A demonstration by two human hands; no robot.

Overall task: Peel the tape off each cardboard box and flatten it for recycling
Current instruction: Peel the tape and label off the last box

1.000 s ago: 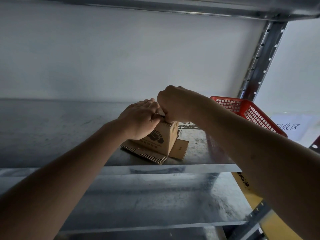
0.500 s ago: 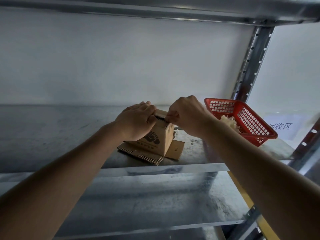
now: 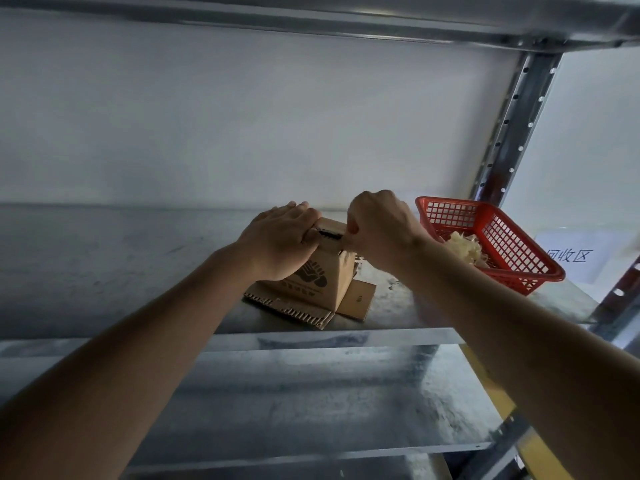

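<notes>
A small brown cardboard box (image 3: 322, 285) with a dark printed logo stands on the metal shelf (image 3: 138, 278), its bottom flaps splayed flat around it. My left hand (image 3: 280, 240) grips the box's top left edge. My right hand (image 3: 379, 223) pinches the top right edge, where a dark gap shows between the flaps. Any tape under the fingers is hidden.
A red plastic basket (image 3: 498, 244) holding a pale crumpled wad (image 3: 464, 245) sits on the shelf right of the box. A white paper sign (image 3: 571, 254) with writing lies beyond it. A perforated steel upright (image 3: 509, 129) stands behind, and a lower shelf (image 3: 294, 403) lies below.
My hands have drawn slightly apart on the box top, opening a dark gap between the flaps. The view has shifted, bringing the whole red basket into sight.
</notes>
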